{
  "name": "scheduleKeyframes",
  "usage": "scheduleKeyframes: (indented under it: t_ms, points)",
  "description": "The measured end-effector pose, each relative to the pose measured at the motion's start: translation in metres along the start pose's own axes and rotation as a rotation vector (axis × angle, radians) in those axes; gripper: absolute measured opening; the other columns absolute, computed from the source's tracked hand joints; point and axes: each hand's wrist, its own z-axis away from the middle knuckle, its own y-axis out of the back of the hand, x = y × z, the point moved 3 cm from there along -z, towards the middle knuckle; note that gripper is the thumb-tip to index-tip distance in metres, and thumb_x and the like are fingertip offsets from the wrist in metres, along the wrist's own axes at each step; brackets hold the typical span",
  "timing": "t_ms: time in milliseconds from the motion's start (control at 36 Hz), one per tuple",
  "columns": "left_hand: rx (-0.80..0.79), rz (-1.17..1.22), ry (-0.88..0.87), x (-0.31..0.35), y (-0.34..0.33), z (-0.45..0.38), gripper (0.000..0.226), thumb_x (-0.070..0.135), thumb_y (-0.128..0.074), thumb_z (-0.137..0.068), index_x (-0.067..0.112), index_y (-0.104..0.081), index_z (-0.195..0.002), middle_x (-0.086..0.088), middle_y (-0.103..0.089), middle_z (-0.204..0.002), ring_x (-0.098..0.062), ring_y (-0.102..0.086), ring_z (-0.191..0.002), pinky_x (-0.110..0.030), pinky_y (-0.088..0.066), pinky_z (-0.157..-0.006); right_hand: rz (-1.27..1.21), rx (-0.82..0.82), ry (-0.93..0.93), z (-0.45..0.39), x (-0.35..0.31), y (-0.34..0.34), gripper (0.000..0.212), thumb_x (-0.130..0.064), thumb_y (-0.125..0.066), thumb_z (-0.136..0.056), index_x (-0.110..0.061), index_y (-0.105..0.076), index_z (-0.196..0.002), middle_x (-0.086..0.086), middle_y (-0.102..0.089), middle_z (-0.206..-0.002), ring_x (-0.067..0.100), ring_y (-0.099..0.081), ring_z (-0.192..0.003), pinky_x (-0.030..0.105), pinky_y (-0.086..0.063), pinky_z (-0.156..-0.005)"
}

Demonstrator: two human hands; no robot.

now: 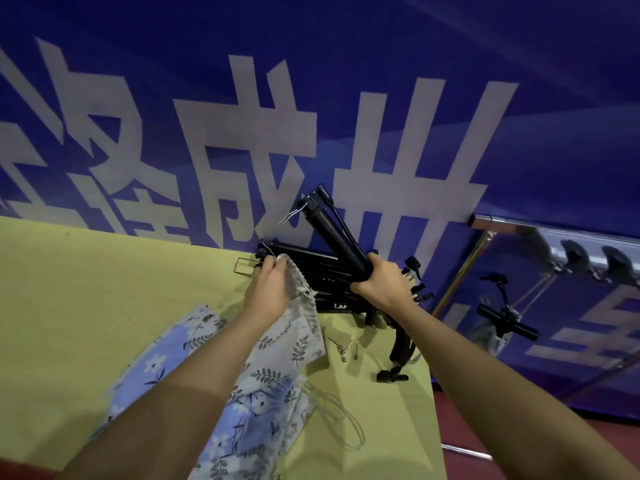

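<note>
right hand [379, 280] fingers clamped round lower end of black tube [334, 233], long axis running up-left from them. left hand [268, 289] fingers pinching cloth bag [298, 342] mouth, just left of right fingers.

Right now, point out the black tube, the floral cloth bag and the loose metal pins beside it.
black tube [332, 233], head view, middle of its shaft.
floral cloth bag [277, 368], head view, leaf-print fabric near its middle.
metal pins [338, 348], head view, shaft of the longer pin.
</note>
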Motion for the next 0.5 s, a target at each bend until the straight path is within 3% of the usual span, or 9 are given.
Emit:
scheduleKeyframes:
  t_ms: [111,222,306,389,444,500]
  points:
    - [-0.054,-0.112,0.05,0.003,-0.001,-0.001,0.079,-0.005,-0.052,-0.087,0.017,-0.011,-0.151,-0.003,-0.025,-0.149,-0.035,-0.033,-0.126,-0.037,-0.046,-0.081,-0.062,-0.02,0.057,0.005,0.004,0.0,0.048,-0.025,-0.069,-0.073,-0.02,-0.049,-0.116,0.003,-0.063,-0.088,0.026,-0.061,-0.078,0.028,-0.039,-0.054]
    - [-0.078,0.047,0.012,-0.01,-0.007,-0.005,0.079,-0.005,-0.054,-0.085,0.015,-0.015,-0.151,-0.002,-0.024,-0.152,-0.029,-0.04,-0.128,-0.037,-0.047,-0.097,-0.067,-0.04,0.084,0.007,0.011,0.002,0.05,-0.023,-0.068,-0.074,-0.023,-0.049,-0.12,0.001,-0.063,-0.087,0.023,-0.06,-0.074,0.028,-0.042,-0.054]
    - [-0.106,0.205,-0.021,-0.02,-0.007,-0.008,0.079,-0.002,-0.059,-0.083,0.011,-0.019,-0.15,-0.003,-0.026,-0.152,-0.023,-0.033,-0.137,-0.026,-0.031,-0.109,-0.016,-0.059,0.103,0.01,0.017,0.0,0.044,-0.021,-0.067,-0.074,-0.022,-0.052,-0.115,-0.005,-0.056,-0.075,0.02,-0.055,-0.068,0.027,-0.038,-0.051]
    - [-0.108,0.281,-0.026,-0.025,-0.002,-0.01,0.077,-0.004,-0.062,-0.08,0.011,-0.028,-0.148,-0.002,-0.026,-0.153,-0.021,-0.029,-0.141,-0.017,-0.032,-0.102,0.06,-0.104,0.117,0.011,0.022,-0.006,0.037,-0.024,-0.066,-0.073,-0.024,-0.051,-0.107,-0.003,-0.057,-0.076,0.023,-0.055,-0.071,0.034,-0.044,-0.057]
    - [-0.122,0.318,0.004,-0.027,0.002,-0.011,0.085,-0.009,-0.063,-0.076,0.013,-0.025,-0.149,-0.002,-0.023,-0.155,-0.021,-0.03,-0.14,-0.015,-0.036,-0.091,0.116,-0.145,0.135,0.012,0.022,-0.011,0.037,-0.024,-0.065,-0.074,-0.024,-0.051,-0.108,-0.003,-0.058,-0.079,0.023,-0.054,-0.073,0.032,-0.04,-0.057]
    - [-0.132,0.352,0.01,-0.027,0.006,-0.014,0.091,-0.01,-0.064,-0.076,0.018,-0.02,-0.15,-0.002,-0.023,-0.154,-0.022,-0.031,-0.139,-0.017,-0.036,-0.093,0.16,-0.191,0.154,0.014,0.02,-0.016,0.038,-0.023,-0.064,-0.073,-0.025,-0.052,-0.109,-0.003,-0.059,-0.081,0.023,-0.057,-0.075,0.029,-0.037,-0.057]
